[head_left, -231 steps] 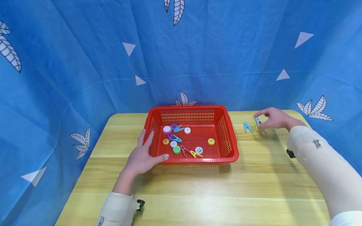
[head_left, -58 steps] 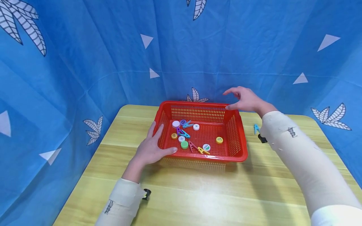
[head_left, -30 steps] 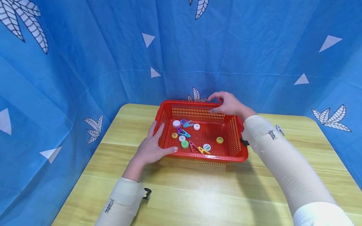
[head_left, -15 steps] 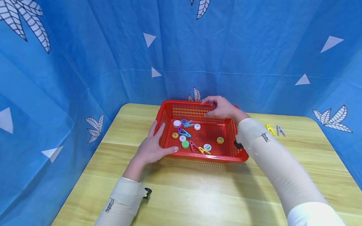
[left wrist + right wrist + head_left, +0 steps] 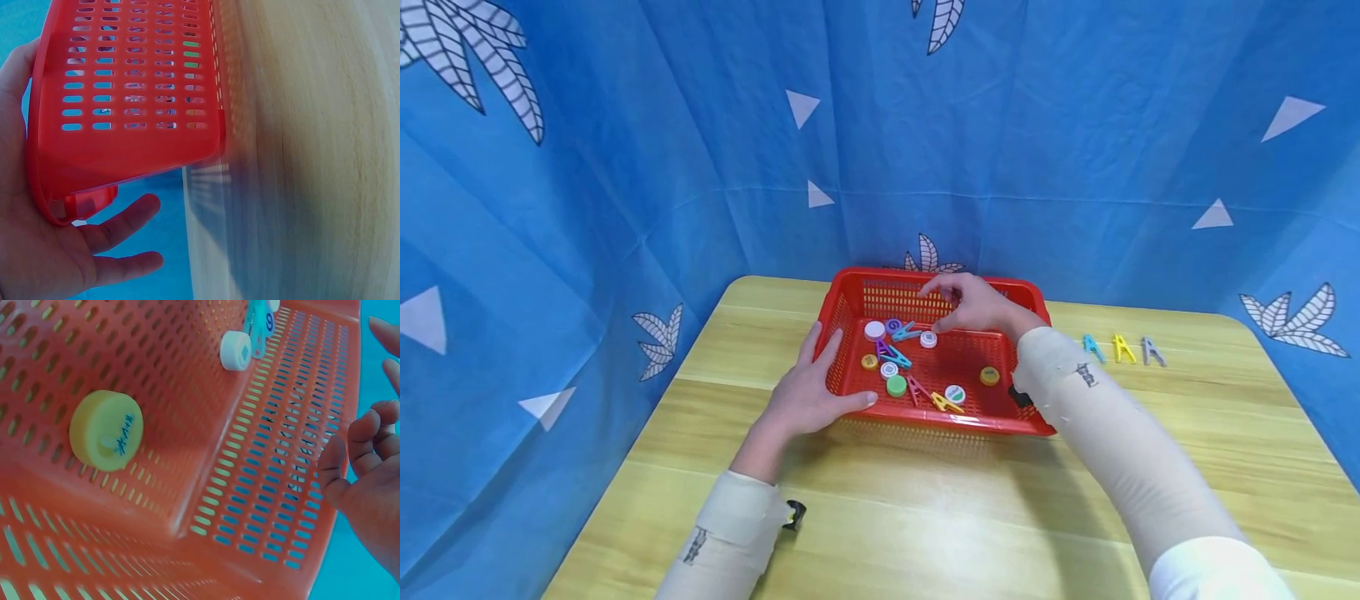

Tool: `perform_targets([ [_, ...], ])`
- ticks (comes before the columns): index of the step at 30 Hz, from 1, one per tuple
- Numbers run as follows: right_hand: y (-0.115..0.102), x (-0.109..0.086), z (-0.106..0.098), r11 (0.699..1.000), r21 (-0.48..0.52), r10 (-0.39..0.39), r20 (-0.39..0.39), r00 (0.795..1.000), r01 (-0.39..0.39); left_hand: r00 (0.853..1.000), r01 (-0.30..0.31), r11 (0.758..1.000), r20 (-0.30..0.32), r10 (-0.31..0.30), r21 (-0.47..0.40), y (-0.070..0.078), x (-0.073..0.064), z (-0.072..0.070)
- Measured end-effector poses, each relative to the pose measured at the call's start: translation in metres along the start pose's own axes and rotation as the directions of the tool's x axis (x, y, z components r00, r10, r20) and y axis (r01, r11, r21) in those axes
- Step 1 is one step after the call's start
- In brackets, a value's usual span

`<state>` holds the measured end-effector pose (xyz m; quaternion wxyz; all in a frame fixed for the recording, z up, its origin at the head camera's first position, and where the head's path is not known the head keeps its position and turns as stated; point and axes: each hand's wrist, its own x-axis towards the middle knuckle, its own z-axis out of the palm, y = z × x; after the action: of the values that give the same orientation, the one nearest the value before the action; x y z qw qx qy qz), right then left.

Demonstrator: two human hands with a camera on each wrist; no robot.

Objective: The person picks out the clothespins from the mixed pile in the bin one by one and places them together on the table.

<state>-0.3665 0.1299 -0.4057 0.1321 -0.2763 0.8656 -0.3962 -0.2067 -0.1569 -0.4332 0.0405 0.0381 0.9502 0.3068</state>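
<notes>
My left hand (image 5: 808, 392) rests on the front left corner of a red plastic basket (image 5: 1045, 367), its fingers extended and thumb on the front rim. In the left wrist view, this hand (image 5: 44, 244) lies against the basket rim (image 5: 39, 144). Over the back part of the basket hovers my right hand (image 5: 973, 304), thumb and forefinger apart, holding nothing. Nearest its fingertips is a white bottle cap (image 5: 928, 339). Beside that lie a light blue clothespin (image 5: 906, 332), a purple cap (image 5: 892, 326) and a pinkish-white cap (image 5: 874, 331). A yellow cap (image 5: 106, 430) shows large in the right wrist view.
Nearer the basket's front are a green cap (image 5: 897, 386), a red clothespin (image 5: 916, 390), a yellow clothespin (image 5: 947, 403) and a white-green cap (image 5: 955, 393). Right of the basket, blue (image 5: 1093, 348), yellow (image 5: 1123, 349) and grey (image 5: 1153, 352) clothespins stand in a row on the wooden table.
My right hand let go of the grey clothespin beside the yellow one, then moved left and down over the basket, uncovering the clothespin row. The left hand stays at the corner.
</notes>
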Motion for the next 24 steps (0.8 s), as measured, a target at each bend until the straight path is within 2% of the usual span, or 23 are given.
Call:
perform_targets([
  [9, 0.006, 0.002, 0.013, 0.998, 0.058, 0.015, 0.061, 0.998, -0.019, 1.0, 0.004, 1.0, 0.003, -0.004, 0.002, 0.001, -0.001, -0.001],
  [24, 0.008, 0.009, 0.025, 0.997, 0.073, 0.003, 0.129, 0.992, -0.013, 1.0, -0.001, 1.0, 0.0, 0.001, 0.021, 0.003, -0.001, -0.002],
])
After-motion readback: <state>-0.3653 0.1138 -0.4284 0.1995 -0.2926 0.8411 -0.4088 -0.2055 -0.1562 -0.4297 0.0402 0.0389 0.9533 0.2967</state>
